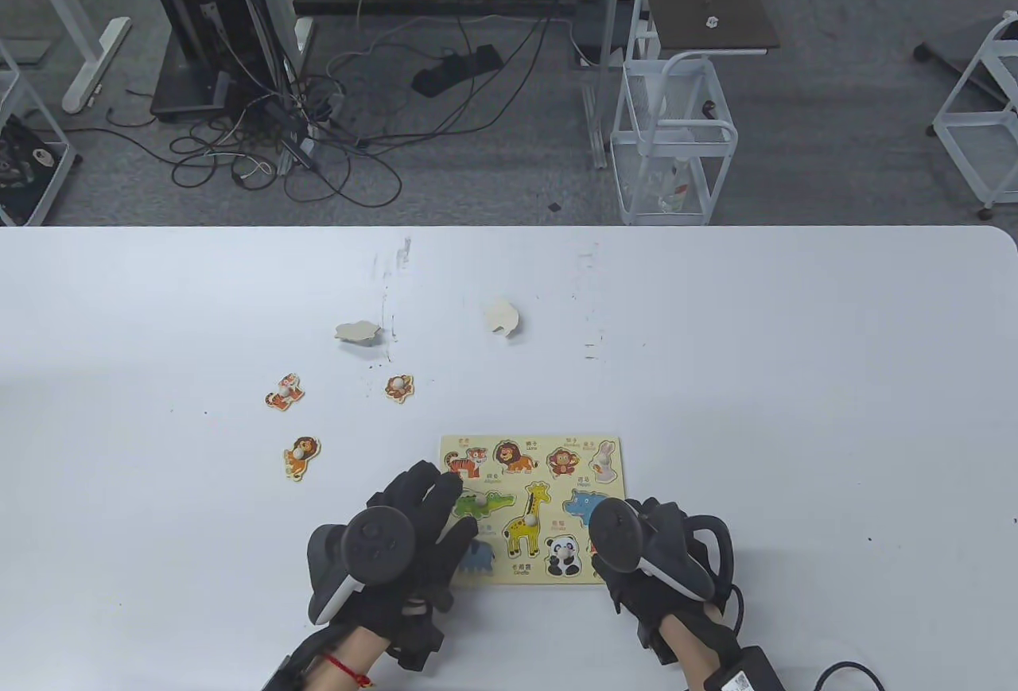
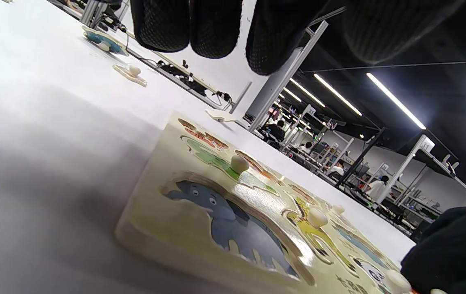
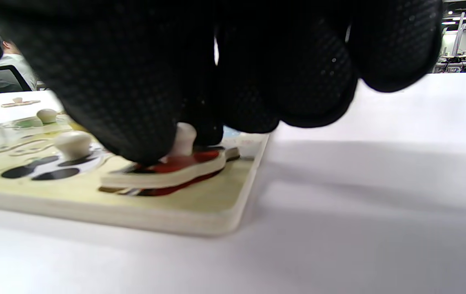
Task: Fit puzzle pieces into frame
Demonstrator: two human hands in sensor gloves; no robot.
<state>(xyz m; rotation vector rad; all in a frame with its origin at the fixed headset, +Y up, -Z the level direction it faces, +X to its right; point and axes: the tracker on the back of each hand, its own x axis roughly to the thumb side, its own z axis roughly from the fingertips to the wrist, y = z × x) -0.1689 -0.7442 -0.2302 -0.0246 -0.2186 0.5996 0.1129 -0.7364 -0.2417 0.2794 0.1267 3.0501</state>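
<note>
Counter [image 1: 716,341] carries frame [image 1: 531,516], near edge. Step in hand: seating red piece [image 3: 167,167] at frame's near-right corner. Right hand [image 1: 648,556] pinches its knob; piece tilted, not flush. Left hand [image 1: 402,540] fingers spread, empty, steadying frame. Next: level piece, press home.

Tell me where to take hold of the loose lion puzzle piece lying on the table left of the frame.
Pinch the small white knob at the middle of the flat orange lion puzzle piece, coming straight down from above. The piece lies flat on the white table with its picture side up, so its thin edges give little purchase, while the knob stands up clear, with bare table around it.
</note>
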